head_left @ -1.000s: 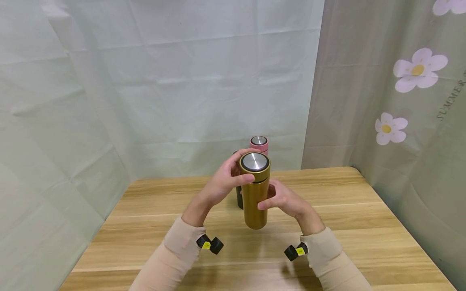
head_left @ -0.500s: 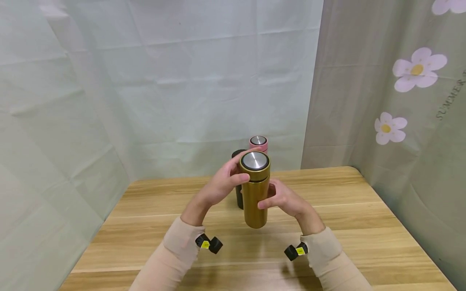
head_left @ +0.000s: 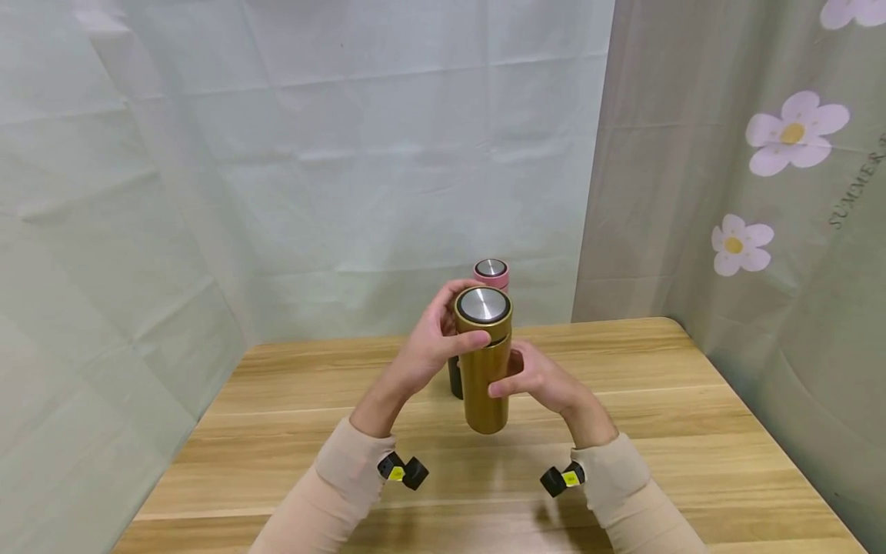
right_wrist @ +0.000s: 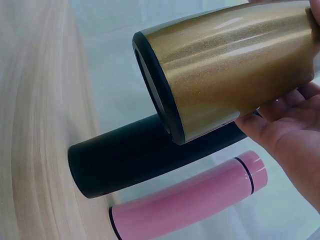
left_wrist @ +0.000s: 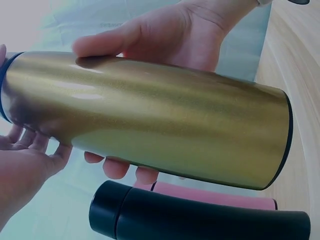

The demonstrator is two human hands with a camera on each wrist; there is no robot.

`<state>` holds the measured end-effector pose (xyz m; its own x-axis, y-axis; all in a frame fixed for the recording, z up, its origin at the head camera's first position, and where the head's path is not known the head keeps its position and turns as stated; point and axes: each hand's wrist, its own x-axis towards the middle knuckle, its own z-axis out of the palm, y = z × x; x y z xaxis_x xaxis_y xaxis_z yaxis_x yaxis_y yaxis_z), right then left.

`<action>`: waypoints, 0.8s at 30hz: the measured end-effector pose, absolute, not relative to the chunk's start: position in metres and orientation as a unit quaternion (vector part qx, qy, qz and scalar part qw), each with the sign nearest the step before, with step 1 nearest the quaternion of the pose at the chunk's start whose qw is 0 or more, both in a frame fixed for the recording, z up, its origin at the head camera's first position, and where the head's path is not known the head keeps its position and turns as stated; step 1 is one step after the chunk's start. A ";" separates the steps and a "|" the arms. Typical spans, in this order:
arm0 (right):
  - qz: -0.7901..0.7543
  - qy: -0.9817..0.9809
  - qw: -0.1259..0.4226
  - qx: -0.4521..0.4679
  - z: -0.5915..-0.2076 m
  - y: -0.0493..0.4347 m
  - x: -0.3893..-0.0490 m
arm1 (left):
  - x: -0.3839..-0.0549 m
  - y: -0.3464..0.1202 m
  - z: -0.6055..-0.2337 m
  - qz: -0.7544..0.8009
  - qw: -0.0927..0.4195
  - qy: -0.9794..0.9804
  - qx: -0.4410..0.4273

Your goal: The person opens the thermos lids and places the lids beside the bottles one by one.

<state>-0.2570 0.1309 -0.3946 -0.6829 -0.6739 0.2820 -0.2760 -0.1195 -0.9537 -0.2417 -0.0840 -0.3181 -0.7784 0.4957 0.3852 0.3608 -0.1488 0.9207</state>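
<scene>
Over the near part of the wood-grain surface (head_left: pixel 242 438): two forearms in beige sleeves (head_left: pixel 311 504), each bearing a small black wrist camera (head_left: pixel 413 472) with a yellow label.

Next, at the centre, between the hands: one gold metallic flask (head_left: pixel 484 385), near upright, held clear of the surface, its underside exposed to the right wrist view. Fitted with a gold cap (head_left: pixel 494 332) topped by a brushed steel disc (head_left: pixel 483 305); a dark seam divides cap from body. Whether the cap is loosened cannot be told.

Left hand (head_left: pixel 428 350): grip clamped about the cap, thumb across its near side at the seam, fingers passing behind. Right hand (head_left: pixel 543 381): grip clamped round the body, thumb on the near face, fingers wrapped to the far side.

Step in hand, as judged: cap worked by the left, body steadied by the right. Any further turn would call for firm hold below and thumb and fingers kept together on the cap.

Beyond, slightly left: one matt black flask (right_wrist: pixel 145 155), upright on the surface, largely masked in the head view. Farther, slightly right of it: one pink flask (head_left: pixel 492 278), steel-topped, upright.

Farthest: pale creased sheet (head_left: pixel 381 169); to the right, grey curtain (head_left: pixel 664 154) with printed flowers (head_left: pixel 794 133).
</scene>
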 end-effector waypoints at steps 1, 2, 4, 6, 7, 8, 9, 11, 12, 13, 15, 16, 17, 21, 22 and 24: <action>-0.651 0.646 0.152 -0.368 -0.394 0.131 -0.257 | -0.241 -0.083 -0.318 0.684 0.046 0.651 0.327; -0.651 0.646 0.151 -0.368 -0.394 0.131 -0.257 | -0.241 -0.083 -0.318 0.684 0.044 0.651 0.326; -0.650 0.648 0.149 -0.368 -0.394 0.131 -0.257 | -0.241 -0.082 -0.318 0.687 0.039 0.647 0.327; -0.649 0.650 0.148 -0.367 -0.394 0.131 -0.257 | -0.241 -0.081 -0.318 0.690 0.035 0.644 0.327; -0.649 0.651 0.147 -0.366 -0.394 0.131 -0.257 | -0.241 -0.081 -0.318 0.691 0.033 0.643 0.328; -0.649 0.651 0.147 -0.365 -0.393 0.131 -0.257 | -0.241 -0.081 -0.319 0.692 0.032 0.643 0.328; -0.649 0.652 0.147 -0.364 -0.393 0.131 -0.257 | -0.241 -0.080 -0.319 0.692 0.033 0.642 0.329; -0.649 0.653 0.147 -0.362 -0.394 0.131 -0.257 | -0.241 -0.080 -0.319 0.690 0.034 0.645 0.328; -0.649 0.653 0.148 -0.361 -0.394 0.131 -0.257 | -0.241 -0.080 -0.319 0.688 0.034 0.646 0.329; -0.649 0.653 0.148 -0.361 -0.394 0.131 -0.257 | -0.241 -0.079 -0.318 0.685 0.035 0.649 0.328; -0.649 0.655 0.148 -0.359 -0.393 0.131 -0.257 | -0.241 -0.079 -0.318 0.681 0.034 0.655 0.327; -0.649 0.655 0.147 -0.358 -0.393 0.131 -0.257 | -0.240 -0.079 -0.318 0.678 0.031 0.658 0.325; -0.648 0.657 0.147 -0.356 -0.393 0.131 -0.257 | -0.240 -0.078 -0.317 0.677 0.028 0.661 0.324; -0.649 0.663 0.142 -0.346 -0.392 0.130 -0.256 | -0.239 -0.076 -0.317 0.681 0.013 0.663 0.312; -0.648 0.665 0.139 -0.344 -0.392 0.129 -0.256 | -0.238 -0.075 -0.317 0.684 0.008 0.661 0.309; -0.643 0.674 0.130 -0.339 -0.391 0.128 -0.256 | -0.238 -0.074 -0.316 0.692 -0.004 0.655 0.303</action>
<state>-0.2558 0.1280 -0.3909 -0.7365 -0.6246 0.2599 -0.2894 -0.0565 -0.9555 -0.2380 -0.0737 -0.3165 -0.8164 0.3919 0.4242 0.4025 -0.1407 0.9046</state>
